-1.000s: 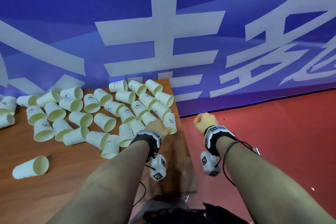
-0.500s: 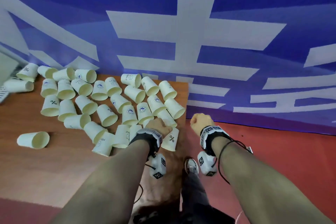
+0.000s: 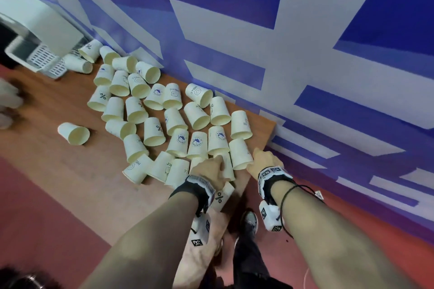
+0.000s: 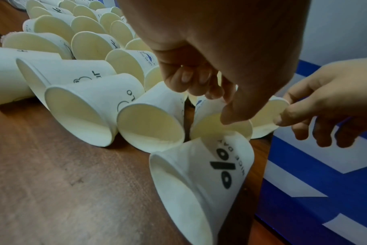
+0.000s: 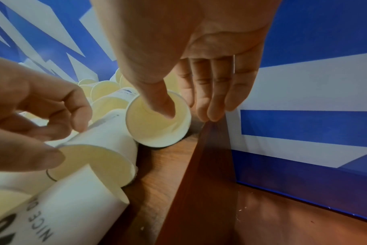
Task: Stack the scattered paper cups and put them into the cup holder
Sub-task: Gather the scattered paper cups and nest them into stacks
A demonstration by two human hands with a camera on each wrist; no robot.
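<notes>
Several white paper cups (image 3: 155, 134) lie on their sides across a brown wooden table (image 3: 70, 171). At the table's right corner my left hand (image 3: 219, 164) pinches one cup (image 4: 205, 127): thumb inside the rim, fingers curled over its wall. My right hand (image 5: 188, 112) holds the neighbouring cup (image 5: 155, 131) by its rim, thumb inside and fingers outside; this cup (image 3: 240, 153) lies nearest the table's right edge. A cup printed with a percent sign (image 4: 210, 174) lies under my left wrist, touching the pinched cup. Both held cups still rest on the table.
A blue wall with white shapes (image 3: 305, 77) runs close behind the table. A white slotted tray (image 3: 44, 61) under a white appliance stands at the far left end. One cup (image 3: 74, 134) lies apart on the left. Red floor (image 3: 352, 206) and my shoe (image 3: 250, 220) are below the corner.
Both hands were fists held at the table's right corner; they have reached forward into the cups and each has taken hold of one. The view has swung left.
</notes>
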